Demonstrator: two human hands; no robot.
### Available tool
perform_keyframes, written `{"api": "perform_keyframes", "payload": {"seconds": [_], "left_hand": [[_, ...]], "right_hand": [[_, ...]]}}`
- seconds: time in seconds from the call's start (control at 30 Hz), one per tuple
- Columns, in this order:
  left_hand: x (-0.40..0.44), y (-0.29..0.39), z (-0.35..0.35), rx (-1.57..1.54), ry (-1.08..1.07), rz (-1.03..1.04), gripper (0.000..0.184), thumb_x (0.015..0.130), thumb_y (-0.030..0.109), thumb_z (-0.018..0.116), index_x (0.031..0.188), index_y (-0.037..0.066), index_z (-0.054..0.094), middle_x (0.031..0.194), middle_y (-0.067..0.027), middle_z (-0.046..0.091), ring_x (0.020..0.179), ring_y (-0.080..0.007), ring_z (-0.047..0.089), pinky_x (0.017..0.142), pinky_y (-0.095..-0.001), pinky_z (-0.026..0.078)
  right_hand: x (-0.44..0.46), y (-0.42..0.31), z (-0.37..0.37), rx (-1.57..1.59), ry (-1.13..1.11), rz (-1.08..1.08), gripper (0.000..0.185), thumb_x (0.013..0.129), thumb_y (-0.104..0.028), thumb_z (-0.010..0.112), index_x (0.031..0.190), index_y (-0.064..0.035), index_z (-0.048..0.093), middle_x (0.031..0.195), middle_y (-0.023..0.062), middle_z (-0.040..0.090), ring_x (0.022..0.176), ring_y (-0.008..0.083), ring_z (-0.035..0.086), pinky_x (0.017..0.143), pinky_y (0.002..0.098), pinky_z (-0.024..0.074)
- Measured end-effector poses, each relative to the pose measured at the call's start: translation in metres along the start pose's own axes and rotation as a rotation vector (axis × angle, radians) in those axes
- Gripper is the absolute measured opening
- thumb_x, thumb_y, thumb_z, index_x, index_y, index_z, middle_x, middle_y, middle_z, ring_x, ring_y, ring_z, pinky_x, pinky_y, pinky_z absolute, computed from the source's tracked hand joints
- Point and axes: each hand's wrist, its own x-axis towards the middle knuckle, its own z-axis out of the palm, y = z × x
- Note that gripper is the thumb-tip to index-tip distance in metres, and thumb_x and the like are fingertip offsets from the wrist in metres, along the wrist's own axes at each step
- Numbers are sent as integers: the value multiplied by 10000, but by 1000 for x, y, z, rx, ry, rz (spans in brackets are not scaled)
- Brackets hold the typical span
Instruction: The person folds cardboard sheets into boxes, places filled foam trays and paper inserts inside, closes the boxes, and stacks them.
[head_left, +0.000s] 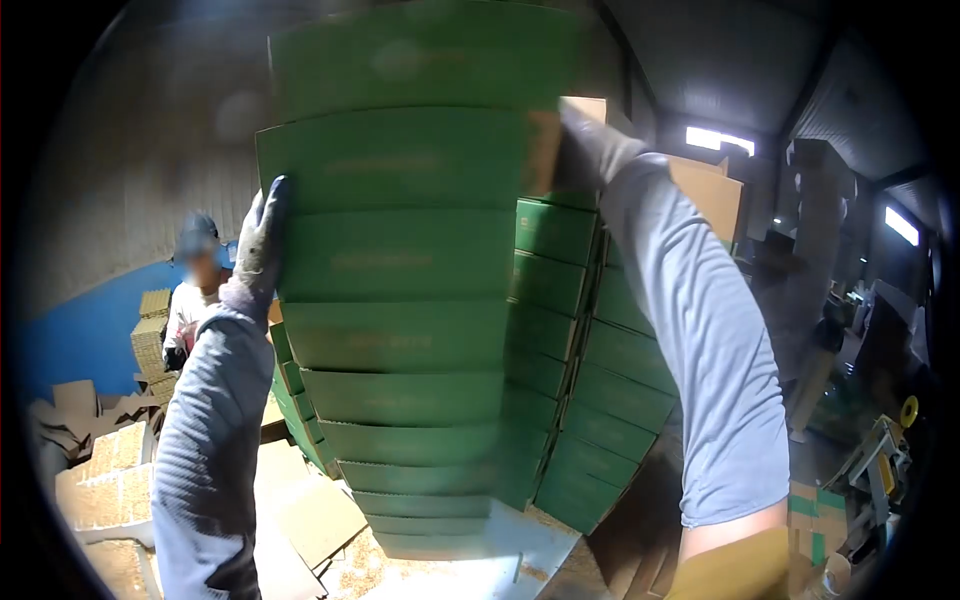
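Observation:
A tall stack of green cardboard boxes [400, 255] rises in front of me, its upper boxes set slightly unevenly. My left hand [258, 245], in a pale glove with dark fingertips, lies along the stack's left side near the second box from the top, fingers stretched out. On the other side, my right hand [600, 145], also gloved, is raised to the upper right edge, near a brown cardboard face [543, 150]. Motion blurs its fingers, so their grip is unclear. More green boxes [550, 230] stand in columns just behind on the right.
A person [195, 300] in a cap stands at the left, near piled tan trays [152, 335]. White-edged blocks with a grainy tan surface [110, 470] and flat cardboard sheets [310, 505] lie at the lower left. A yellow-and-grey apparatus [885, 460] stands at the right.

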Motion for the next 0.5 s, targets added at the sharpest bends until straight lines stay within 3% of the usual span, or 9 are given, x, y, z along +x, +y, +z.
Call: {"api": "perform_keyframes", "payload": {"seconds": [0.1, 0.2, 0.3, 0.33, 0.37, 0.43, 0.47, 0.5], "left_hand": [[-6, 31, 6, -611, -52, -436, 563, 1028, 382, 482, 1466, 37, 397, 1459, -60, 469, 1330, -179, 444, 1121, -311, 316], [-12, 31, 17, -606, 50, -349, 599, 1033, 395, 459, 1485, 15, 355, 1512, -83, 403, 1367, -185, 402, 1134, -311, 300], [10, 35, 0, -104, -184, -221, 640, 1032, 402, 455, 1510, 8, 293, 1557, -100, 325, 1399, -186, 354, 1148, -310, 275], [12, 60, 10, -19, -156, -190, 675, 1029, 417, 454, 1521, 1, 252, 1571, -107, 293, 1425, -184, 309, 1163, -311, 244], [38, 72, 2, 159, -186, 21, 619, 1048, 359, 417, 1527, 9, 240, 1578, -105, 279, 1445, -182, 272, 1179, -315, 210], [66, 78, 1, -64, -97, 121, 583, 1050, 308, 416, 1534, 35, 238, 1592, -85, 258, 1455, -180, 256, 1181, -306, 212], [80, 92, -1, -464, -343, -80, 538, 1062, 252, 378, 1524, 12, 243, 1592, -93, 261, 1465, -191, 236, 1204, -321, 168], [80, 90, 7, -193, -201, -68, 512, 1051, 242, 409, 1497, 10, 311, 1557, -93, 329, 1433, -192, 300, 1188, -320, 209]], "right_hand": [[4, 24, 50, -71, -19, 47, 718, 937, -343, 587, 1517, -59, 274, 1433, 173, 445, 1280, 342, 452, 1061, 447, 375], [2, 38, 74, -130, -28, 81, 713, 941, -345, 577, 1519, -64, 271, 1430, 177, 448, 1275, 351, 456, 1054, 456, 379], [-29, 45, 70, -88, 34, 23, 707, 945, -348, 568, 1521, -69, 269, 1427, 181, 450, 1269, 360, 459, 1048, 464, 384], [-52, 45, 65, -51, 77, -24, 705, 946, -349, 564, 1522, -71, 268, 1426, 183, 451, 1267, 362, 461, 1046, 467, 386], [-83, 46, 59, -11, 118, -68, 703, 947, -350, 561, 1523, -72, 267, 1425, 184, 452, 1265, 365, 462, 1044, 470, 388], [-174, 51, 56, 84, 163, -108, 700, 950, -352, 555, 1524, -76, 265, 1423, 187, 453, 1261, 371, 465, 1040, 476, 391], [-229, 56, 59, 136, 155, -84, 698, 951, -353, 551, 1525, -77, 265, 1422, 188, 454, 1259, 374, 466, 1038, 479, 392], [-291, 62, 68, 196, 117, -11, 696, 952, -353, 548, 1525, -79, 264, 1421, 190, 455, 1258, 377, 467, 1036, 481, 394]]}}
